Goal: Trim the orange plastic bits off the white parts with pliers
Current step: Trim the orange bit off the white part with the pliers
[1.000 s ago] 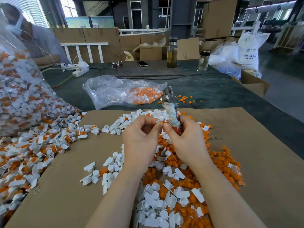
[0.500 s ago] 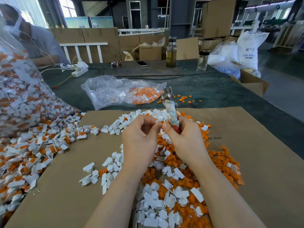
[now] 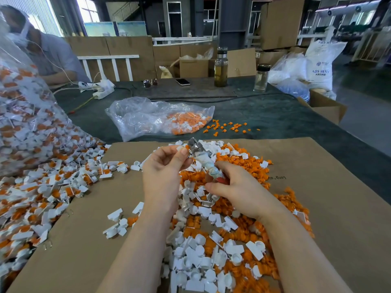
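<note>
The right hand curls round the wrapped handles of the pliers, whose metal head points toward 11 o'clock. The left hand pinches a white part right at that head, above the heap of orange bits on the cardboard.

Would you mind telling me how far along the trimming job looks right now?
Done: trimmed white parts and cut orange bits lie heaped on the cardboard. In hand: the left hand pinches a part at the pliers, held by the right hand. Left: the untrimmed pile and big bag.
</note>
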Demonstrator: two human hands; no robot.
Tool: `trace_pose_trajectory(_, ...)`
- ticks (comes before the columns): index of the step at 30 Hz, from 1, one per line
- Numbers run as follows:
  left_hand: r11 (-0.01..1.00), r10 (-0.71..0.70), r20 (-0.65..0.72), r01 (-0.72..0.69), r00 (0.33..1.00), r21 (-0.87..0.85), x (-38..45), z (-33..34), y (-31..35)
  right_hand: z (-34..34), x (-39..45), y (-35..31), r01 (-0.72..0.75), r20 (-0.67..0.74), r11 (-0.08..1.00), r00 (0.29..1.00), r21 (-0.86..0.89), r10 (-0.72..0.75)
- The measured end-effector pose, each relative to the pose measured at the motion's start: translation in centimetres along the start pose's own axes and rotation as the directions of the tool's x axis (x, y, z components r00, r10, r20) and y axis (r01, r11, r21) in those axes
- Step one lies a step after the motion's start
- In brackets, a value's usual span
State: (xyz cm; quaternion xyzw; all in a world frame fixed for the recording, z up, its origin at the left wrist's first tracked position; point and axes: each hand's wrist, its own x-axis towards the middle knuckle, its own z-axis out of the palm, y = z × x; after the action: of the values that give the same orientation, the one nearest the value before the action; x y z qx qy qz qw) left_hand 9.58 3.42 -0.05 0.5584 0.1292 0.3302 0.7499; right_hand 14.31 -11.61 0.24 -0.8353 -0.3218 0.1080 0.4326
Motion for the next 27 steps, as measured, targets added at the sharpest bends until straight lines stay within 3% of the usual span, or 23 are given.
trace_pose_trajectory(7, 0.999, -0.011, 0.013, 0.011, 1.000, -0.031, 0.2, -0.2, 0.2, 0.0, 0.1, 0.4, 0.015, 0.046, 1.000, 0.999, -0.011, -0.015)
trace_pose_trajectory(20, 0.998, -0.035, -0.016, 0.035, 0.999, -0.043, 0.4, -0.3, 0.4, 1.0, 0.3, -0.1, 0.050, -0.011, 0.996, 0.999, -0.071, -0.051)
trace_pose_trajectory(27, 0.961, -0.217, -0.043, 0.206, 0.975, -0.184, 0.8, -1.1, 0.8, 1.2, 0.4, 0.5, 0.028, -0.128, 0.983, 0.990, -0.180, -0.051)
